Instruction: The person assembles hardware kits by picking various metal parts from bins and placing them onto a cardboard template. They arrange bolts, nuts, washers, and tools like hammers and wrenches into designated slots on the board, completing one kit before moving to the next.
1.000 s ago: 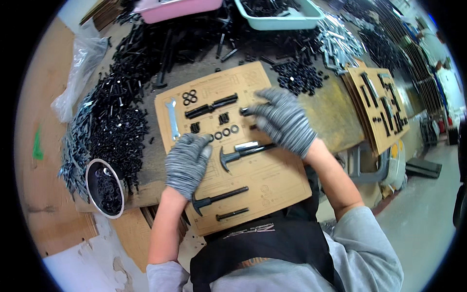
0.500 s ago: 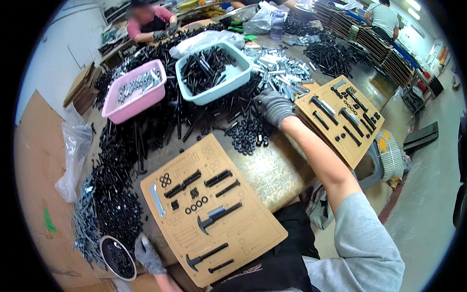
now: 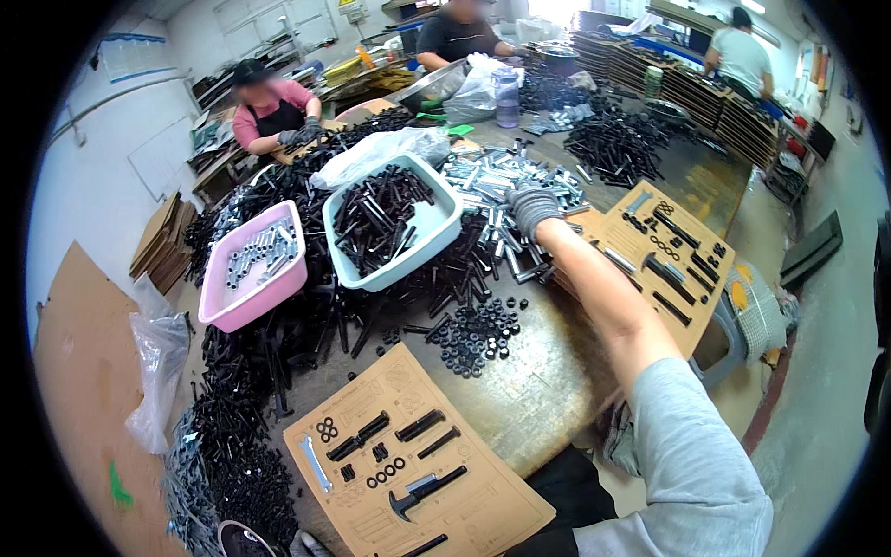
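Silver tubes (image 3: 478, 181) litter the worktop (image 3: 524, 376), white walls (image 3: 107, 162) beyond; whether the hands (image 3: 535, 210) (image 3: 308, 546) grasp any, I cannot tell.

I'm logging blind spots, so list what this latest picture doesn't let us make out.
All in the head view:
- Right hand: whether it grips any of the silver tubes; its own back hides the fingers.
- Left hand: what it holds, if anything; cut off by the lower edge.
- White-rimmed bowl and near board: lower ends, cut off likewise.
- Far board: part hidden behind the right forearm.
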Motion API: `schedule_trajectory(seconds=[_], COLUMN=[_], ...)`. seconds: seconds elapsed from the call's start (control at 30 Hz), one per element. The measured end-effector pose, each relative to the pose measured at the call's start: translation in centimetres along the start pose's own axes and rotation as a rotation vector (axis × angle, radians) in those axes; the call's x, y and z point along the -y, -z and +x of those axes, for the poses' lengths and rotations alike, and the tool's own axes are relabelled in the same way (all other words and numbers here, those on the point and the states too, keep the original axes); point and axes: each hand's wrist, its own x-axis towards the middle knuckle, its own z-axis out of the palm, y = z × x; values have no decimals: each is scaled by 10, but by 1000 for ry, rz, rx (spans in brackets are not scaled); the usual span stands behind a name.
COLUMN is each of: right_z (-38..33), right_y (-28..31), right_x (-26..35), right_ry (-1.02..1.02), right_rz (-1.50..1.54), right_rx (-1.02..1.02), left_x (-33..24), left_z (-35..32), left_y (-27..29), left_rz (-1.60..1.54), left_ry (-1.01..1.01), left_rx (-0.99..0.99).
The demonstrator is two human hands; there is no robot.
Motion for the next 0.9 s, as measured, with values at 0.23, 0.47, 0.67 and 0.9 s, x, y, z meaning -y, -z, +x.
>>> schedule_trajectory(seconds=[0.23,0.47,0.67,0.9], right_z=[29,36,44,66], right_y=[10,47,108,89], right_x=[-10,-12,132,201], right_ry=[190,-156,511,711], right_rz=[-42,609,447,-327], right_rx=[241,-183,66,198], left_x=[-5,7,10,33], left_z=[3,4,0,1], left_y=[4,-9,-4,-16], left_rz=[32,12,-23,0], left_ry=[-5,-22,60,-67], left_rx=[35,27,-11,-51])
